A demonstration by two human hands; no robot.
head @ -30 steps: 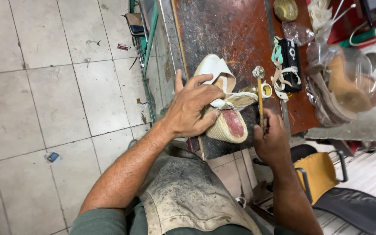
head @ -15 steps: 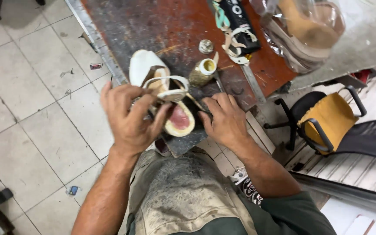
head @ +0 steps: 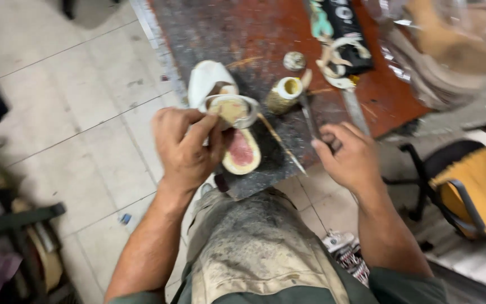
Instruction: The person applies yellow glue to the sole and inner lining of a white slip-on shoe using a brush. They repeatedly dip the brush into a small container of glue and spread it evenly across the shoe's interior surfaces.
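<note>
While the left hand point(head: 185, 147) clamps the cream shoe point(head: 237, 143) at the middle of the frame, its grip is closed around the shoe's strap and upper, with the pink-lined insole facing up and the toe pointing toward the lower edge of the counter point(head: 265, 34). The shoe sits right at that near edge, partly overhanging it, so a slackening of the fingers could let it tip off toward the apron point(head: 260, 253) at the bottom of the frame.

The right hand point(head: 351, 157), at centre right, has its grip curled around the handle of a thin tool point(head: 305, 115); motion blur hides exactly how tightly. A slender stick point(head: 279, 143) lies between the two hands, its tip close beside the shoe. Should that hand swing inward quickly, the tool could strike the left thumb or scuff the pale upper, as the two hands are near each other.

Just above the shoe stands a small open pot point(head: 285, 94), with its round lid point(head: 294, 60) nearby. I judge this the likeliest trouble: the pot stands close to the tool's path, and a knock could topple it and spill its contents across the counter or onto the shoe. A second white shoe point(head: 206, 79) lies touching the held one at upper left, and could be nudged off the side edge toward the tiled floor point(head: 74, 112).
</note>
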